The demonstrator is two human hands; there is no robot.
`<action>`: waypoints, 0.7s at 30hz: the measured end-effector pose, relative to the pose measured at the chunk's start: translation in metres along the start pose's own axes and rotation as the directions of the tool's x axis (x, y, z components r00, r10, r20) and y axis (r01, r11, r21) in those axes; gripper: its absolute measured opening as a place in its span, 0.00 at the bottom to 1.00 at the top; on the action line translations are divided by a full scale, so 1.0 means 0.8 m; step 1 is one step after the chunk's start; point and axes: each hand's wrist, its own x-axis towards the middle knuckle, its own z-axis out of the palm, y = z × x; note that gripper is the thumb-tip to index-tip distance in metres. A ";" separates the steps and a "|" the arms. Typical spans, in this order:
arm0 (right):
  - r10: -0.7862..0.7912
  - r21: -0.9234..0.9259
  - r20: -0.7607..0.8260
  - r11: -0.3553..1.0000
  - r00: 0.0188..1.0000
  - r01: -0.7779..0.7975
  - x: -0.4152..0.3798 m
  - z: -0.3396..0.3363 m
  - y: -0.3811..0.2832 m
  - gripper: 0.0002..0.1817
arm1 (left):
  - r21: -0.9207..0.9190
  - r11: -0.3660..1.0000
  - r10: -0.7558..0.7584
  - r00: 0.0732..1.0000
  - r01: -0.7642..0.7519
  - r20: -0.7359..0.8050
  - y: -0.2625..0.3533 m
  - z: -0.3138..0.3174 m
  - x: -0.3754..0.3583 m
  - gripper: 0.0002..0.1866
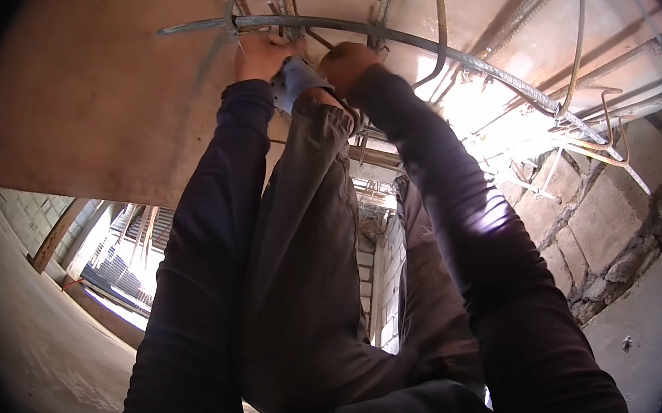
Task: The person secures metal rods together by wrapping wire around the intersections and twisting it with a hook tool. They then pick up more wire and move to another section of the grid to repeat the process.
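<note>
A long ribbed steel bar (413,36) runs across the top of the view, with bent rebar ties (440,24) hooked around it. Just under this bar, toward its left end, is my left hand (261,57), its fingers curled up against the steel beside a thin wire-like strand. My right hand (349,66) is closed like a fist below the same bar, a little further right. Whatever either hand grips is too small or hidden to make out. Between the hands shows my foot in a blue-grey slip-on shoe (299,84).
A broad brown panel (101,94) fills the upper left. More rebar (520,17) lies along the top right, near a rough block wall (604,219). Below my legs, a gap opens onto a lower level with white blockwork (393,269). Bright sunlight glares at right.
</note>
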 end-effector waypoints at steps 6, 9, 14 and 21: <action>-0.129 -0.159 -0.031 0.980 0.991 0.122 -0.019 0.005 -0.020 0.24 | 0.064 0.998 -0.014 0.997 0.019 -0.078 0.016 0.014 -0.017 0.25; 0.051 0.407 0.181 0.905 0.982 -0.122 -0.007 -0.003 -0.023 0.23 | 0.097 0.993 -0.050 0.990 0.062 -0.129 0.030 0.005 -0.020 0.27; -0.155 -0.525 0.400 0.770 0.904 0.364 -0.002 0.016 -0.042 0.27 | 0.149 0.981 -0.106 0.989 0.121 -0.102 0.053 0.005 -0.032 0.26; 0.032 -0.129 -0.009 0.991 0.999 -0.032 -0.013 0.052 0.001 0.21 | -0.148 0.987 -0.087 0.987 0.067 -0.134 0.045 -0.038 -0.040 0.22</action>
